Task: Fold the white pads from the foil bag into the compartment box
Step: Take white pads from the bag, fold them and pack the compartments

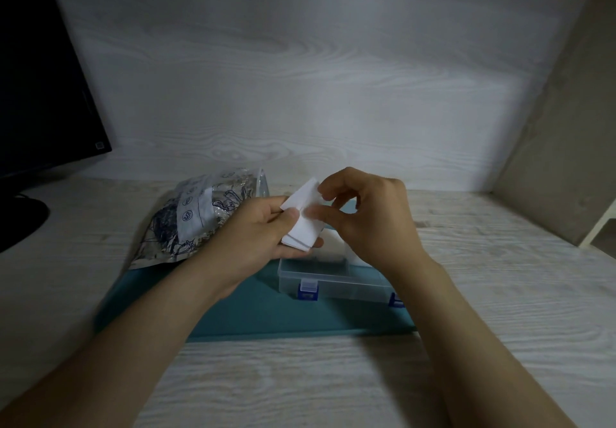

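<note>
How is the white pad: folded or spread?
Folded, at least partly: the white pad shows stacked edges at its lower end, held by the left hand and right hand.

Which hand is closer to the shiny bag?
Left. The left hand is right beside the bag, overlapping its edge in this view. The right hand is farther off, on the other side of the pad, above the box.

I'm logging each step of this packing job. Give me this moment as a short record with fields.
item in hand: white pad, partly folded, held over the compartment box
left hand: holds the pad, thumb on top
right hand: pinches the pad's upper part
box: clear, blue latches, on the teal mat
foil bag: lies left of the box
</note>
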Demonstrator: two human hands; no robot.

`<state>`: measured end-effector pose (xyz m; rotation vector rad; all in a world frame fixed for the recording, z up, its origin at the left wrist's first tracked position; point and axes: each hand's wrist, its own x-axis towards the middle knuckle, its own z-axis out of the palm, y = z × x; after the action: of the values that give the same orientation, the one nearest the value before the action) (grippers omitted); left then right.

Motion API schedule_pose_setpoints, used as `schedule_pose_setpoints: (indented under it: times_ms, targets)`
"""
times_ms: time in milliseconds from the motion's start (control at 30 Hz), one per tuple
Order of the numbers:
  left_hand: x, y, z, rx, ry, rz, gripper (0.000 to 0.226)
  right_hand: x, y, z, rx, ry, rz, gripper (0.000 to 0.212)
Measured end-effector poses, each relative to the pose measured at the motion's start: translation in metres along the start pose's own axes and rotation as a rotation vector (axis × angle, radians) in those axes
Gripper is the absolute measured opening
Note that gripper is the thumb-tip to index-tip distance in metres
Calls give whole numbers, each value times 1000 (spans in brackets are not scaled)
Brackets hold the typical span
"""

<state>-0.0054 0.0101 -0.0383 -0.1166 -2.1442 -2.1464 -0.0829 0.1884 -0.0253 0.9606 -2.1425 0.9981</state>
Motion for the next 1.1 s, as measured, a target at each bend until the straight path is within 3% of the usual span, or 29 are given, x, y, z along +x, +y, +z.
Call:
schedule_pose_setpoints:
  times_ms: [167, 367, 467, 733, 867, 1000, 1100]
  targets:
    - [1, 0, 0, -35, 45, 12, 25, 2, 4, -1, 166, -123, 169, 27]
    - [5, -4, -2, -38, 112, -23, 25, 4, 7, -6, 349, -133, 233, 12]
    - [5, -4, -2, -71, 64, -37, 28, 4, 3, -7, 458, -175, 214, 10]
    - [2, 3, 2, -282, 12, -84, 31, 0, -1, -1, 428, -151, 241, 10]
    - [-1, 2, 2, -156, -23, -19, 24, -2, -5, 0, 372, -130, 249, 8]
    - [0, -1, 2, -70, -36, 0, 27, 0, -4, 2, 194, -44, 302, 27]
    - [0, -2, 1, -59, -47, 3, 28, 2, -2, 0, 331, -80, 340, 18]
